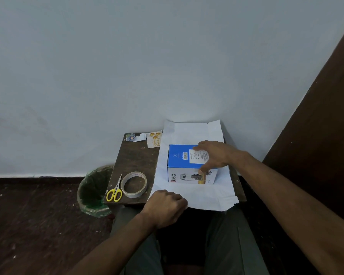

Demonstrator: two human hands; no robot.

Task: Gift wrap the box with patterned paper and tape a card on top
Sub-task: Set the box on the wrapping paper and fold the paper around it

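A blue and white box (182,157) lies on a sheet of wrapping paper (195,132) spread white side up over the right part of a small wooden table (135,161). My right hand (214,153) rests on the box's right end, fingers spread over its top and thumb down its front face. My left hand (165,205) grips the near left edge of the paper at the table's front. A small card (154,139) with gold print lies at the back of the table, left of the paper.
A roll of clear tape (133,184) and yellow-handled scissors (115,190) lie on the table's near left corner. Paper scraps (134,137) sit at the back left. A green bin (93,191) stands on the floor to the left. A dark door (326,120) rises at right.
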